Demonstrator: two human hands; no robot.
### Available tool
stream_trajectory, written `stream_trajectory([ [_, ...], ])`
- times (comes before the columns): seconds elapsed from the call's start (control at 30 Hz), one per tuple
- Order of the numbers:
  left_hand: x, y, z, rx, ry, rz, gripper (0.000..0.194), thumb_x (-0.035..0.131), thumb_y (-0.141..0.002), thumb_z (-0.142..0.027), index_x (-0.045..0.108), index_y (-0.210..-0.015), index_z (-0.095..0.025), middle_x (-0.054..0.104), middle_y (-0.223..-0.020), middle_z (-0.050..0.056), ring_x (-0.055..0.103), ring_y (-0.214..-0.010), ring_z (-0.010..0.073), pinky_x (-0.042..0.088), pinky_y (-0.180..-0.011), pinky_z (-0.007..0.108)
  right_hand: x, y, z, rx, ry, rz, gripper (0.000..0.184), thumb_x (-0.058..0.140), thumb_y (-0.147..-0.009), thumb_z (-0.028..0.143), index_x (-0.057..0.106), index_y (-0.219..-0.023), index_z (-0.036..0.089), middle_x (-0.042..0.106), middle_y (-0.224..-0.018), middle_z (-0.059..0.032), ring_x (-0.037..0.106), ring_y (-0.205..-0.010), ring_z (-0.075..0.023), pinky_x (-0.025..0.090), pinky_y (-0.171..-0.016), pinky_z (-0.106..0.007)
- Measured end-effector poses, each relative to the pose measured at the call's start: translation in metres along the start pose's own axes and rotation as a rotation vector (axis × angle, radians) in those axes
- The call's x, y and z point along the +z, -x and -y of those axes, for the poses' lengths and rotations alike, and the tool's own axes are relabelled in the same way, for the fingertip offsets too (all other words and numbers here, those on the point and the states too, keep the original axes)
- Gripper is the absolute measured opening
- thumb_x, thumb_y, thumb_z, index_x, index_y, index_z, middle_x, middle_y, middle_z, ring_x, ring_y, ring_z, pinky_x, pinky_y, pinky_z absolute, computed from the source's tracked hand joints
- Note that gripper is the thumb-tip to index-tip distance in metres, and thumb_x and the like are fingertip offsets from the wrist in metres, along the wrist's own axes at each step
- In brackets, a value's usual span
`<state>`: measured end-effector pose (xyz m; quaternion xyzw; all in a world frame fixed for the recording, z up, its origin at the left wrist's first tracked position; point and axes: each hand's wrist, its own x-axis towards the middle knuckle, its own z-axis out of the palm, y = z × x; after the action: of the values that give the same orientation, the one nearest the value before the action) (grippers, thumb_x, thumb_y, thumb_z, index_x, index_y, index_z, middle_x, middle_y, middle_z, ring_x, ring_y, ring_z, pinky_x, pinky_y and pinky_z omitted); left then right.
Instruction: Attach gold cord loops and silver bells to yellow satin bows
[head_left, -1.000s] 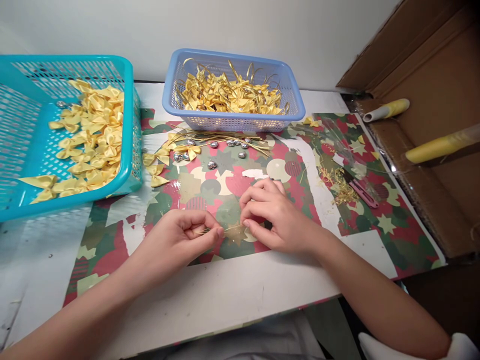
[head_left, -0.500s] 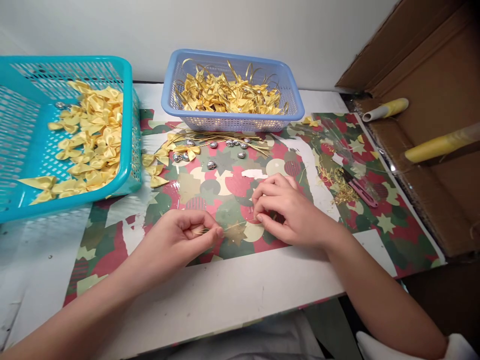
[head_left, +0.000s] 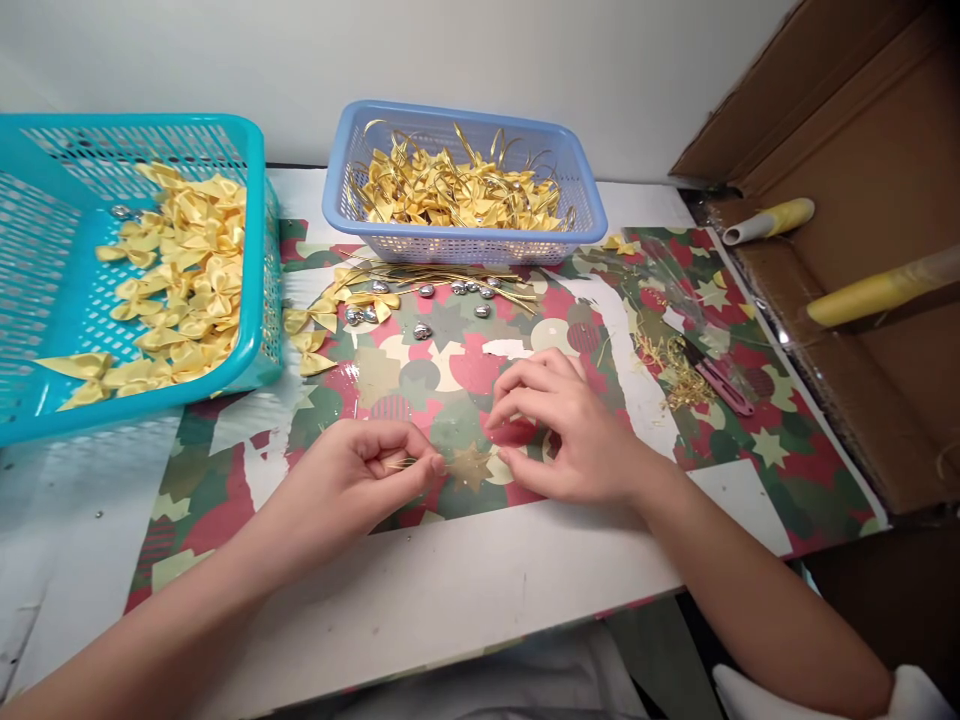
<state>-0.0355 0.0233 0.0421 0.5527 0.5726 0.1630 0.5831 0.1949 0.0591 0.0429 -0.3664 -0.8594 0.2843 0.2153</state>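
Note:
My left hand point(head_left: 371, 470) pinches a thin gold cord point(head_left: 400, 464) between thumb and forefinger, low over the patterned sheet point(head_left: 420, 376). Just to its right is my right hand point(head_left: 562, 430), thumb and fingers parted, with nothing visible between them. Beyond both hands lie several silver bells point(head_left: 422, 330), loose on the sheet. Behind these, a bundle of straight gold cords point(head_left: 450, 272) stretches sideways. A few yellow ribbon bows point(head_left: 311, 352) rest beside the bells on the left.
A turquoise basket point(head_left: 259, 250) of yellow bows stands at left. At the back, a blue basket point(head_left: 465, 240) holds bows with gold loops. On the right are a pink-handled cutter point(head_left: 724, 385), gold thread scraps point(head_left: 686, 375) and a cardboard box point(head_left: 825, 400) with yellow-wrapped tubes point(head_left: 885, 288).
My right hand has moved slightly left, toward my left hand, and its thumb and fingers have spread apart. The strand stretched between the hands no longer shows. My left hand has stayed put.

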Motion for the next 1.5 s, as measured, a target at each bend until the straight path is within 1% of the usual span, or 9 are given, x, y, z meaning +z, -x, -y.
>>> stream_trajectory([
  [0.2,-0.001,-0.001,0.002,-0.029,0.007,0.025,0.031,0.062,-0.079,-0.044,0.064,-0.064,-0.017,0.053,-0.052,-0.003,0.038,-0.045,0.0077,0.027,-0.041,0.018,0.013,-0.003,0.005,0.006,-0.007,0.051,0.013,0.064,-0.076,0.018,0.065,-0.089,0.020,0.063,-0.103,-0.0015,0.047,-0.102,-0.0197,0.030,-0.093,-0.039],
  [0.33,-0.001,-0.001,0.003,-0.039,0.006,0.027,0.029,0.063,-0.077,-0.043,0.065,-0.065,-0.017,0.055,-0.053,-0.002,0.038,-0.046,0.0077,0.026,-0.042,0.017,0.016,-0.004,0.004,-0.007,0.020,0.075,0.011,0.058,-0.082,0.017,0.066,-0.088,0.021,0.063,-0.104,-0.0017,0.046,-0.103,-0.0193,0.027,-0.096,-0.040],
  [0.5,-0.001,-0.001,0.004,-0.024,-0.007,0.028,0.029,0.062,-0.078,-0.043,0.066,-0.066,-0.017,0.056,-0.054,-0.001,0.040,-0.046,0.0084,0.029,-0.042,0.018,0.017,-0.007,0.003,-0.052,0.048,0.172,0.021,0.047,-0.094,0.020,0.068,-0.091,0.023,0.061,-0.109,-0.0025,0.042,-0.106,-0.0203,0.025,-0.097,-0.041],
  [0.63,-0.001,-0.001,0.004,-0.026,-0.004,0.025,0.031,0.061,-0.079,-0.044,0.067,-0.066,-0.016,0.051,-0.050,-0.002,0.035,-0.045,0.0076,0.026,-0.041,0.017,0.016,-0.008,0.003,-0.047,0.057,0.208,0.025,0.044,-0.097,0.021,0.066,-0.085,0.022,0.060,-0.109,-0.0028,0.042,-0.105,-0.0197,0.026,-0.096,-0.041],
  [0.8,-0.001,0.000,0.001,-0.040,0.017,0.034,0.028,0.065,-0.077,-0.041,0.065,-0.064,-0.017,0.045,-0.049,-0.004,0.028,-0.045,0.0065,0.020,-0.040,0.017,0.015,-0.007,0.002,-0.050,0.050,0.190,0.024,0.044,-0.097,0.022,0.064,-0.084,0.021,0.060,-0.108,-0.0027,0.042,-0.105,-0.0196,0.025,-0.095,-0.041],
  [0.93,-0.001,0.000,0.001,-0.037,0.024,0.038,0.028,0.063,-0.078,-0.042,0.065,-0.065,-0.017,0.056,-0.055,-0.001,0.037,-0.047,0.0083,0.026,-0.043,0.019,0.013,-0.008,0.003,-0.040,0.041,0.192,0.025,0.042,-0.098,0.020,0.063,-0.084,0.021,0.060,-0.108,-0.0027,0.042,-0.105,-0.0195,0.025,-0.095,-0.040],
  [1.07,-0.001,0.001,0.003,-0.043,0.027,0.041,0.029,0.063,-0.079,-0.043,0.065,-0.066,-0.017,0.060,-0.058,0.000,0.043,-0.050,0.0094,0.029,-0.045,0.019,0.012,-0.008,0.004,-0.024,0.020,0.215,0.026,0.041,-0.098,0.020,0.063,-0.085,0.021,0.060,-0.108,-0.0029,0.042,-0.106,-0.0197,0.024,-0.096,-0.041],
  [1.3,-0.001,0.001,0.005,-0.024,0.000,0.027,0.033,0.062,-0.080,-0.046,0.064,-0.066,-0.016,0.057,-0.056,0.000,0.042,-0.048,0.0091,0.030,-0.043,0.018,0.015,-0.006,0.005,-0.037,-0.043,0.179,0.008,0.053,-0.088,0.019,0.059,-0.084,0.021,0.060,-0.103,-0.0007,0.044,-0.101,-0.0179,0.025,-0.097,-0.040],
  [1.5,-0.001,-0.001,0.003,-0.043,-0.011,0.029,0.032,0.063,-0.078,-0.046,0.064,-0.065,-0.016,0.051,-0.052,-0.002,0.034,-0.045,0.0074,0.023,-0.041,0.018,0.017,-0.007,0.006,-0.015,-0.078,0.167,0.007,0.052,-0.085,0.018,0.054,-0.079,0.021,0.061,-0.100,-0.0013,0.045,-0.099,-0.0188,0.027,-0.094,-0.039],
])
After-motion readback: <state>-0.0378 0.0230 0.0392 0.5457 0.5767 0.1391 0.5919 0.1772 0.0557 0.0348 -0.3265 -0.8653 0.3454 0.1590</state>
